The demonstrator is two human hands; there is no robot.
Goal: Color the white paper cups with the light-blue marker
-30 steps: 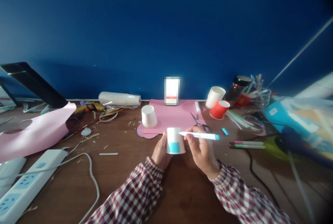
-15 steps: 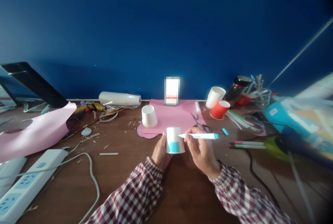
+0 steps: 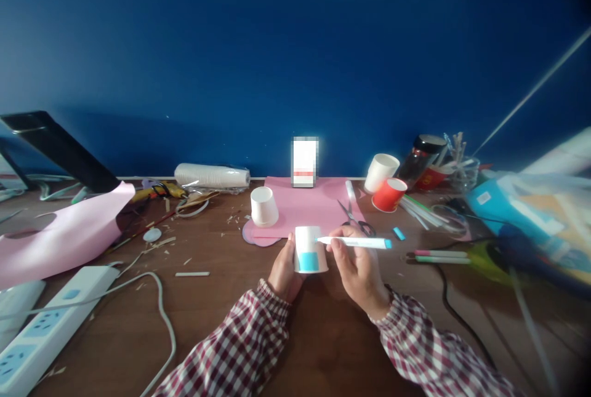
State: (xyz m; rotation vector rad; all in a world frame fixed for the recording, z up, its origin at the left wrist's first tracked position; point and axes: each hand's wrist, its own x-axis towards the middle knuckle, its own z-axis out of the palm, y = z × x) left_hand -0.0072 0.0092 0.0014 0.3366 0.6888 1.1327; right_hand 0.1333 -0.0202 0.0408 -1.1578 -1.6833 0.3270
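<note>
My left hand point(image 3: 284, 271) is closed around the left side of a white paper cup point(image 3: 305, 240), held upside down with its wide rim at the bottom. A light blue block of colour covers the lower front of the cup. In my right hand point(image 3: 360, 274) is a white felt-tip marker point(image 3: 357, 242) with a light blue end, lying nearly level. Its tip points left and meets the cup's side above the blue block, or comes very near it. Past my hands, scissors point(image 3: 353, 215) rest on pink paper point(image 3: 307, 206). A loose blue marker cap point(image 3: 399, 234) lies to the right.
Another white cup point(image 3: 265, 207) stands on the paper's left edge. A wrapped cup stack point(image 3: 212, 175) lies by the wall. At right are a red cup point(image 3: 390, 194), a white cup point(image 3: 381, 170) and two markers point(image 3: 441, 256). A power strip point(image 3: 55, 323) and cable point(image 3: 161, 304) occupy the left.
The marker's blue end has shifted slightly to the right and down, while its tip stays at the cup. The cup and my left hand are almost unmoved.
</note>
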